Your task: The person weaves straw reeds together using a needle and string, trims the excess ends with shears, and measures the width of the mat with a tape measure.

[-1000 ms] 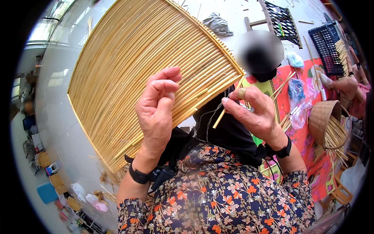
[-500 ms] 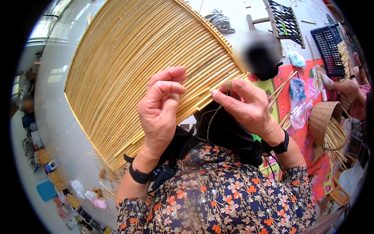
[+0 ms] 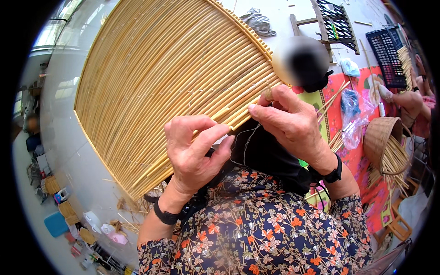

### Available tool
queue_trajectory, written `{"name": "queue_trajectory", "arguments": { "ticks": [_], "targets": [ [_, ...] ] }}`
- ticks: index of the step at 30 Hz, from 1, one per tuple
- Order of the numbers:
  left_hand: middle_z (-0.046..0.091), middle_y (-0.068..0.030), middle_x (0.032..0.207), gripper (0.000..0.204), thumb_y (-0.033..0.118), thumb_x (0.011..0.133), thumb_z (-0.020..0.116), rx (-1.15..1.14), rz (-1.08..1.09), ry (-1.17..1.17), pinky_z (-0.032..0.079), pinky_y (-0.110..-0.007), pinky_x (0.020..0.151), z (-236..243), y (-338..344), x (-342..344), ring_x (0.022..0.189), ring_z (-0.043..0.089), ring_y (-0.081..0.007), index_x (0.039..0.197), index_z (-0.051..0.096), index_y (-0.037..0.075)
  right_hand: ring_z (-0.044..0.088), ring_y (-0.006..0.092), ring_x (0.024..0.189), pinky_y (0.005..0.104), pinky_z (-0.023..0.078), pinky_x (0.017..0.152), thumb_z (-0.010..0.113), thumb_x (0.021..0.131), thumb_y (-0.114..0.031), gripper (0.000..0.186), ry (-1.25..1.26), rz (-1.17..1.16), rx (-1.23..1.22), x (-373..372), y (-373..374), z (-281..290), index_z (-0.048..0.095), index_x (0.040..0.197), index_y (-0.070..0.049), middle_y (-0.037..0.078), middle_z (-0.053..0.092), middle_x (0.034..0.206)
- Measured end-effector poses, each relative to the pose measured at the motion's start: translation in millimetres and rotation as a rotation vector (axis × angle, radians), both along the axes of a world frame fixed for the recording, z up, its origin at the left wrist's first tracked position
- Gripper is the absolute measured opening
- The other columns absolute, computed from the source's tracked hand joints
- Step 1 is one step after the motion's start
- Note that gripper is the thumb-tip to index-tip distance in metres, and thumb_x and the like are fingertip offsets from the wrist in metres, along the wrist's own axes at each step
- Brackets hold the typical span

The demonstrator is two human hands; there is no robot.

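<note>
- Left hand (image 3: 195,149) has its fingers bent at the near edge of a reed mat (image 3: 183,68).
- Right hand (image 3: 288,114), wearing a brass-coloured ring (image 3: 268,94), pinches a yellow stalk (image 3: 241,121) along that edge.
- Thin pale thread (image 3: 248,141) hangs below the right fingertips.
- Woven basket (image 3: 378,140), to the right, holds loose stalks (image 3: 394,156).
- Dark plastic crate (image 3: 385,52) sits beyond the basket.

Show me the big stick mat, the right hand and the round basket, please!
Stick mat (image 3: 169,87): head view, on the sticks near its middle.
Right hand (image 3: 294,115): head view, on the back of the hand.
Basket (image 3: 378,140): head view, on its woven outer wall.
</note>
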State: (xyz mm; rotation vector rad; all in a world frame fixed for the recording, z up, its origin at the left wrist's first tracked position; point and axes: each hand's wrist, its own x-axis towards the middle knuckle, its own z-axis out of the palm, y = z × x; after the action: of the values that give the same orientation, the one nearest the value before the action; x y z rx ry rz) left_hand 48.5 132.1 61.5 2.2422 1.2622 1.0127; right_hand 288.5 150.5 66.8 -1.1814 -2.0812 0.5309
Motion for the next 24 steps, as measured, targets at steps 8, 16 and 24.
{"name": "queue_trajectory", "arguments": {
  "ticks": [8, 16, 24],
  "targets": [
    [0.065, -0.0050, 0.095, 0.032, 0.003, 0.070, 0.088, -0.051, 0.025, 0.028, 0.047, -0.038, 0.078, -6.4, 1.3, 8.0, 0.087, 0.062, -0.0251, 0.099, 0.075, 0.010, 0.069, 0.0190, 0.076, 0.0302, 0.059, 0.062, 0.075, 0.079, 0.004, 0.022, -0.006, -0.016, -0.006, -0.4, -1.9, 0.7, 0.072, 0.099, -0.006, 0.005, 0.063, 0.093],
    [0.064, -0.0050, 0.093, 0.027, 0.001, 0.071, 0.084, -0.140, 0.056, 0.036, 0.046, -0.039, 0.081, 1.1, 2.1, 15.5, 0.087, 0.061, -0.0253, 0.092, 0.071, 0.009, 0.068, 0.0191, 0.075, 0.0315, 0.057, 0.059, 0.074, 0.079, 0.004, 0.021, -0.010, -0.029, 0.001, -1.8, -2.9, 1.1, 0.071, 0.097, -0.007, 0.005, 0.062, 0.093],
    [0.063, -0.0042, 0.094, 0.025, 0.000, 0.072, 0.082, -0.168, 0.075, 0.051, 0.044, -0.039, 0.082, 0.5, 1.7, 17.0, 0.088, 0.060, -0.0252, 0.092, 0.070, 0.010, 0.067, 0.0197, 0.074, 0.0322, 0.055, 0.057, 0.075, 0.080, -0.001, 0.017, -0.038, -0.054, 0.003, -3.0, -2.7, -0.1, 0.070, 0.093, -0.010, 0.004, 0.062, 0.093]
  ]
}}
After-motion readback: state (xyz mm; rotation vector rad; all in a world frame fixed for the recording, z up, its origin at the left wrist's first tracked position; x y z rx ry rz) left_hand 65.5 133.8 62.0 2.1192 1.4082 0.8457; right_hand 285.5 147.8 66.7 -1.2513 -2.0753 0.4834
